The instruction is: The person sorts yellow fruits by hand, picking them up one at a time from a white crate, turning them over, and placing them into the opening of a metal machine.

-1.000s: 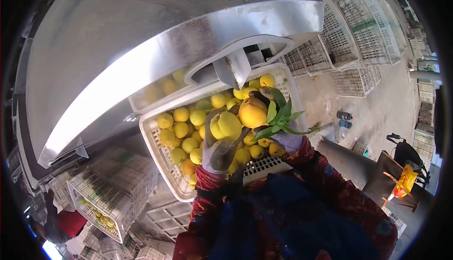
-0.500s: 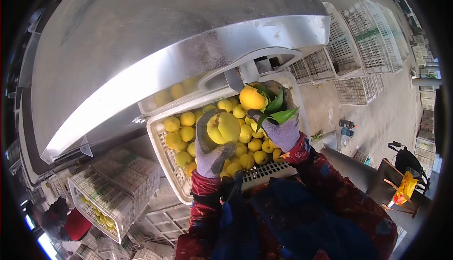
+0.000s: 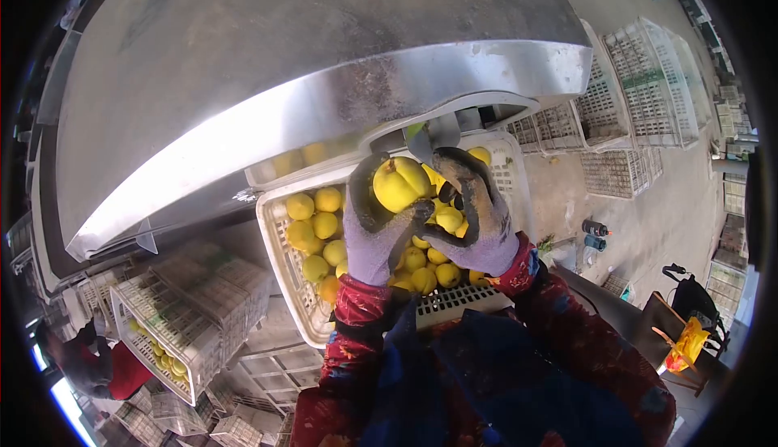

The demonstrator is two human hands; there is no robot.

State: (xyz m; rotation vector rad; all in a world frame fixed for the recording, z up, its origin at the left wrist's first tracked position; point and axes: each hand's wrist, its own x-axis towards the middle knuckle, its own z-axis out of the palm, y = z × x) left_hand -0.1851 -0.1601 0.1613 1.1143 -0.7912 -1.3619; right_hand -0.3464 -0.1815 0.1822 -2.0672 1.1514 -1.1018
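Our left hand (image 3: 374, 220) has lifted its yellow fruit (image 3: 400, 183) from over the white crate (image 3: 285, 265) up toward the metal blade (image 3: 421, 141) under the steel machine (image 3: 267, 66), fingers curled around it. The leafy fruit is gone from our right hand (image 3: 476, 208), now cupped beside the left; we cannot tell whether it holds anything.
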